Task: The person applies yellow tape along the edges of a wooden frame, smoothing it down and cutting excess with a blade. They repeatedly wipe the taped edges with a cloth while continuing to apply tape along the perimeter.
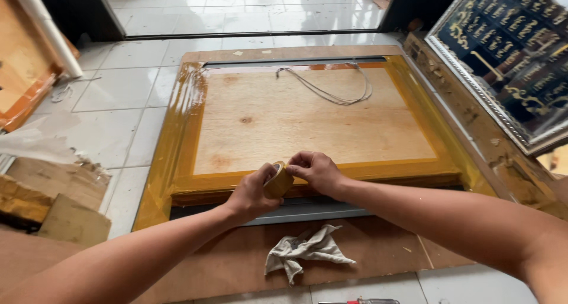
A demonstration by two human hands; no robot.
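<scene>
brown packing tape, a roll of it [278,181], sits between both hands at the near edge of a picture frame [183,132] that lies face down on the tiled floor [118,91]. the left hand [251,192] is clamped around the roll from the left side, fingers curled over its rim. the right hand [316,171] is closed just beside it, fingertips pinched together at the top of the roll and touching it, resting on the frame's near edge. glossy tape already covers the frame's border around a plywood backing [307,120]. a loop of wire [331,88] lies near the far edge of the backing. a crumpled grey rag [305,251] lies on a brown board [236,262] nearer the person, just below the hands. a dark framed panel with gold ornament [509,61] leans at the right.
</scene>
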